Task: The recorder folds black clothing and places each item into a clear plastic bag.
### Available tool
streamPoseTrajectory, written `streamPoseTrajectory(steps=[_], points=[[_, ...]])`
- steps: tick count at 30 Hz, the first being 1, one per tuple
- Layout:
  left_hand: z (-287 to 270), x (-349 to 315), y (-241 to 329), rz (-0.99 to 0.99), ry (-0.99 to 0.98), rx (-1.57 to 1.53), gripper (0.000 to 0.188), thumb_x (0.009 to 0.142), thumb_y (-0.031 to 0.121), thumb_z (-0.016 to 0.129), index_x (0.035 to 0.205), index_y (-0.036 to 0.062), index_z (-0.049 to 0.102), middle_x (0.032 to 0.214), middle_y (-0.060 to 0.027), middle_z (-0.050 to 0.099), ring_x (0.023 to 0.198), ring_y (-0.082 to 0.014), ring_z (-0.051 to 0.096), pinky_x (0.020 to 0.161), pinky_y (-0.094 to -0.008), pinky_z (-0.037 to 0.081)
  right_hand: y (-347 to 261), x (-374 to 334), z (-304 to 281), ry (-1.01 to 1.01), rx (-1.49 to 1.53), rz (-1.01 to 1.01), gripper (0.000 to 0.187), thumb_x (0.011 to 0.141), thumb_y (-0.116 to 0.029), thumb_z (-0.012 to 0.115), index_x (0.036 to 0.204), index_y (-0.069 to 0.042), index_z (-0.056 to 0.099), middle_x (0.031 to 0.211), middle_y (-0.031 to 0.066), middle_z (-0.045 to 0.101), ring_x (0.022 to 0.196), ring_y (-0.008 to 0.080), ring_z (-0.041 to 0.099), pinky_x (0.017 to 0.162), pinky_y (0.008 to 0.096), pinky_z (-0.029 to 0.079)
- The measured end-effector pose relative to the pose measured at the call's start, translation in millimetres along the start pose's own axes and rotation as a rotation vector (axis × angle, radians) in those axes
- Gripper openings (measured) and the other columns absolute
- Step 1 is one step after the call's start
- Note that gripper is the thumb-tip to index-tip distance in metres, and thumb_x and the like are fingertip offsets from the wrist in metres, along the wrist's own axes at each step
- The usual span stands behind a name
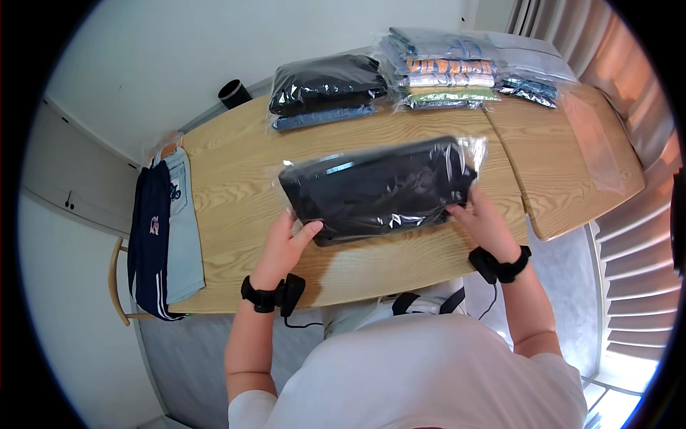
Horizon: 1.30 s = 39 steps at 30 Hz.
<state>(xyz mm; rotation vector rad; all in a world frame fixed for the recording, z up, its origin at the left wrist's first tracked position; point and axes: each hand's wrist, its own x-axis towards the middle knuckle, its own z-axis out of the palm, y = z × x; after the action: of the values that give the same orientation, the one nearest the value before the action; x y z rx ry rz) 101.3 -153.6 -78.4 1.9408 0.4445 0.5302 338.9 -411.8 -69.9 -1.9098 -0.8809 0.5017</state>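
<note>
Between my hands is a clear plastic bag with a folded black garment (pixel 379 187) in it, held above the front middle of the wooden table. My left hand (pixel 286 239) grips its lower left corner, thumb on top and fingers beneath. At the lower right side, my right hand (pixel 480 218) pinches the bag the same way. The clear film sticks out past the garment at both ends and catches the light. Whether the bag's underside touches the table is hidden.
Behind lie a bagged black garment (pixel 325 82) on bagged blue clothing (pixel 325 116), and a stack of bagged clothes (pixel 450 75). Dark trousers (pixel 150 236) and light blue denim (pixel 184 236) hang over the left edge. A flat clear bag (pixel 593 146) lies at right, near the curtain (pixel 639 272).
</note>
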Motion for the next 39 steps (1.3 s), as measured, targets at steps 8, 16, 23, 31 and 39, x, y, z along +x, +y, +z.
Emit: streamPoseTrajectory(steps=[8, 16, 23, 31, 39], points=[[6, -10, 23, -0.299, -0.052, -0.001, 0.035, 0.092, 0.031, 0.059, 0.095, -0.004, 0.055, 0.078, -0.007, 0.059, 0.07, -0.0122, 0.052, 0.063, -0.0275, 0.043, -2, -22, -4, 0.013, 0.086, 0.023, 0.034, 0.089, -0.011, 0.061, 0.117, 0.004, 0.049, 0.088, 0.0121, 0.065, 0.079, 0.0185, 0.059, 0.071, 0.03, 0.046], [16, -24, -8, -0.639, -0.142, 0.027, 0.041, 0.093, 0.038, 0.055, 0.083, -0.0023, 0.053, 0.059, -0.0046, 0.054, 0.053, -0.015, 0.054, 0.052, -0.03, 0.044, -5, -28, 1, -0.165, -0.049, 0.511, 0.035, 0.091, -0.025, 0.061, 0.107, 0.004, 0.049, 0.07, 0.0086, 0.056, 0.052, 0.0136, 0.057, 0.048, 0.0256, 0.045], [2, -47, 15, -0.538, -0.206, -0.079, 0.041, 0.086, 0.039, 0.066, 0.086, -0.0015, 0.063, 0.056, -0.0021, 0.055, 0.049, -0.008, 0.051, 0.049, -0.0234, 0.039, 17, -48, -1, -0.055, 0.27, 0.499, 0.035, 0.09, -0.029, 0.062, 0.105, 0.0, 0.05, 0.061, 0.001, 0.051, 0.042, 0.0071, 0.047, 0.036, 0.0223, 0.037], [-41, -29, 16, -0.608, -0.079, 0.02, 0.032, 0.094, 0.035, 0.052, 0.094, 0.0054, 0.064, 0.068, -0.002, 0.056, 0.064, -0.0075, 0.052, 0.059, -0.0223, 0.04, 40, -52, -21, 0.246, -0.164, 0.1, 0.02, 0.089, -0.019, 0.062, 0.093, 0.0, 0.059, 0.07, 0.0031, 0.059, 0.061, 0.0095, 0.056, 0.055, 0.0246, 0.046], [28, 16, 51, 0.421, -0.506, 0.62, 0.065, 0.09, 0.038, 0.054, 0.139, 0.0013, 0.034, 0.148, -0.0169, 0.028, 0.139, -0.0272, 0.025, 0.112, -0.0441, 0.021, -55, -5, 14, -0.481, -0.654, -0.651, 0.049, 0.088, -0.023, 0.059, 0.134, -0.012, 0.045, 0.143, 0.0135, 0.038, 0.134, 0.0293, 0.035, 0.108, 0.0475, 0.028]])
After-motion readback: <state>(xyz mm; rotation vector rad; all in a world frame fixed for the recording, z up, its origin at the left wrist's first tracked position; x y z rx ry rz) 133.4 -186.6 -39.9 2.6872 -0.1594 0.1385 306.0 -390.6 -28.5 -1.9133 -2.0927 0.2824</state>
